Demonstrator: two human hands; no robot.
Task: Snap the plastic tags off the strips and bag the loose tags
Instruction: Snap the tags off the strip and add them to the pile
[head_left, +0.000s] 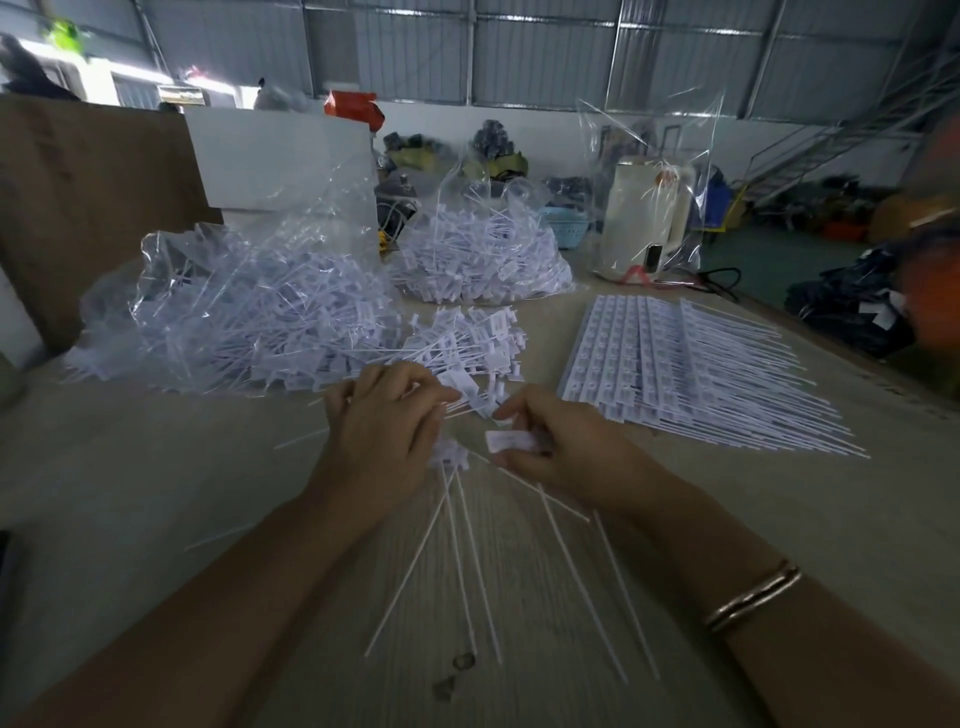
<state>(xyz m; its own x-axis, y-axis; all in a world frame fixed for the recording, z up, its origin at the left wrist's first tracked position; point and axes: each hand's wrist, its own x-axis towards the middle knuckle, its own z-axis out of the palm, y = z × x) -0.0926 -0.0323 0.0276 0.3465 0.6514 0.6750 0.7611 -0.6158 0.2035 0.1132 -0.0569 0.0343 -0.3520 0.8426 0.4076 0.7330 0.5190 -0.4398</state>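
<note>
My left hand (382, 431) grips a bunch of white plastic tags (451, 453) whose long thin tails fan down toward me over the table. My right hand (563, 441) pinches a small strip piece of tags (511, 440) between thumb and fingers, close beside the left hand. Just beyond both hands lies a loose pile of snapped tags (467, 338). A stack of whole tag strips (670, 358) lies flat at the right. Two clear plastic bags hold loose tags: a large one (234, 312) at the left and another (478, 254) at the back middle.
The wooden table (156, 467) runs to an edge at the right. A white appliance in a clear bag (644, 213) stands at the back right. A brown board (88, 208) and a white panel (280, 161) stand behind the left bag. Two small dark bits (457, 670) lie near me.
</note>
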